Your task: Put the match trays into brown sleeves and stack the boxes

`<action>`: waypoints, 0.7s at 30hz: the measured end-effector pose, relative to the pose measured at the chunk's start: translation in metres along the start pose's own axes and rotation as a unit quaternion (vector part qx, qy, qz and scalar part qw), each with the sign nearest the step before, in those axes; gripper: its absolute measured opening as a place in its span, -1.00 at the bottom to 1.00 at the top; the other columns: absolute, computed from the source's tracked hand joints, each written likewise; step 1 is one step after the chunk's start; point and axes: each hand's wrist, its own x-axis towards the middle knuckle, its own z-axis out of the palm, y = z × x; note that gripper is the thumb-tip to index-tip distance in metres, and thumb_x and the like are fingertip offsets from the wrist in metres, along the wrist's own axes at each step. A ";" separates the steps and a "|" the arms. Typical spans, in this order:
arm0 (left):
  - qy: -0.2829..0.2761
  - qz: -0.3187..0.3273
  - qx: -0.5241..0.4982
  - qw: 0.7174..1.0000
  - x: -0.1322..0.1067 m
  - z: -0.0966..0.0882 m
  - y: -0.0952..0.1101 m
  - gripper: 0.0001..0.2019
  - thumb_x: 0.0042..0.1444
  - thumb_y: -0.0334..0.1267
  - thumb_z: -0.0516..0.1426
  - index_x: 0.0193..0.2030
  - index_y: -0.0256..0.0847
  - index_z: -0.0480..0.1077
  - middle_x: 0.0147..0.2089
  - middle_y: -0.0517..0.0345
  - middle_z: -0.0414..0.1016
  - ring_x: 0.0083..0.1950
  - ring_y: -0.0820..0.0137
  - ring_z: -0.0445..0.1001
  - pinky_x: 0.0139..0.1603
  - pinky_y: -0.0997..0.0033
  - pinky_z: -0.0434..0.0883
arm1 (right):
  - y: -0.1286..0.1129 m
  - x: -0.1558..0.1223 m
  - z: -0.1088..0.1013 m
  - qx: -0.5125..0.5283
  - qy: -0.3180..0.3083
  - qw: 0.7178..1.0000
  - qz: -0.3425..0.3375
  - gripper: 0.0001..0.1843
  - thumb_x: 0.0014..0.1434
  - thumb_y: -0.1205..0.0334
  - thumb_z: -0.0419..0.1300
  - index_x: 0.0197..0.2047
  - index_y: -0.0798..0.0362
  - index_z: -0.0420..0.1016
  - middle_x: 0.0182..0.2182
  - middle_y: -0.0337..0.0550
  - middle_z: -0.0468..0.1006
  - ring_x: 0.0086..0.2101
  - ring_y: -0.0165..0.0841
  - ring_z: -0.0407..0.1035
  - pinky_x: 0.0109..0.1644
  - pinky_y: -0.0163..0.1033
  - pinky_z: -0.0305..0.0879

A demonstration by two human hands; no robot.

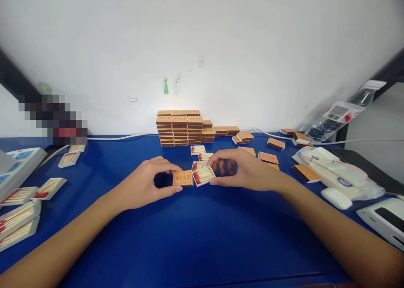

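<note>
My left hand [148, 183] pinches an orange matchbox sleeve [183, 178] between thumb and fingers, just above the blue table [202, 237]. My right hand [243, 168] pinches a white tray of red-tipped matches [203, 175] by its right end, the tray's left end touching the sleeve. Two more open match trays [202, 152] lie right behind them.
A stacked wall of orange matchboxes [179, 130] stands at the back by the white wall, with loose sleeves [268, 157] to its right. Open match trays [19, 208] lie at the left edge. A plastic bag [337, 172], a white case and a device sit at right.
</note>
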 end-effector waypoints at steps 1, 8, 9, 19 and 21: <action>0.003 0.000 -0.004 1.000 0.000 0.000 0.000 -0.60 0.24 0.07 0.31 0.16 0.04 0.58 0.00 0.12 0.64 -0.05 0.26 0.56 -0.07 0.26 0.51 | 0.001 0.000 -0.001 0.006 -0.003 1.000 0.002 -0.53 0.20 -0.19 0.42 -0.02 -0.01 0.59 -0.33 -0.23 0.57 -0.36 -0.35 0.44 -0.34 -0.26 0.33; -0.004 0.029 -0.028 0.999 0.001 -0.001 0.003 -0.61 0.26 0.01 0.32 0.19 0.05 0.58 0.02 0.15 0.67 0.00 0.26 0.56 0.00 0.27 0.50 | 0.001 0.000 0.001 0.025 0.008 1.000 0.002 -0.57 0.20 -0.14 0.43 -0.03 -0.02 0.58 -0.35 -0.26 0.55 -0.37 -0.37 0.43 -0.34 -0.27 0.36; -0.001 0.029 -0.031 0.999 0.001 -0.001 0.004 -0.62 0.26 0.01 0.33 0.19 0.05 0.58 0.01 0.15 0.67 0.00 0.26 0.56 0.00 0.28 0.50 | 0.000 0.000 0.002 0.024 0.014 1.000 0.004 -0.58 0.20 -0.12 0.43 -0.04 -0.01 0.58 -0.35 -0.26 0.55 -0.37 -0.37 0.43 -0.34 -0.27 0.36; 0.013 0.017 -0.077 0.997 0.002 -0.001 0.001 -0.58 0.18 0.03 0.39 0.16 0.07 0.61 -0.03 0.16 0.67 -0.03 0.27 0.58 -0.02 0.30 0.51 | -0.004 -0.001 0.008 -0.008 0.089 0.996 -0.013 -0.64 0.17 -0.05 0.45 -0.09 0.00 0.61 -0.31 -0.22 0.60 -0.38 -0.39 0.41 -0.33 -0.27 0.36; 0.017 0.015 -0.080 0.997 0.002 -0.001 0.000 -0.59 0.18 0.02 0.39 0.16 0.06 0.61 -0.03 0.16 0.67 -0.03 0.27 0.58 -0.02 0.31 0.51 | -0.003 -0.001 0.009 0.000 0.084 0.996 -0.006 -0.64 0.18 -0.05 0.45 -0.08 0.00 0.60 -0.30 -0.22 0.60 -0.37 -0.38 0.42 -0.32 -0.26 0.37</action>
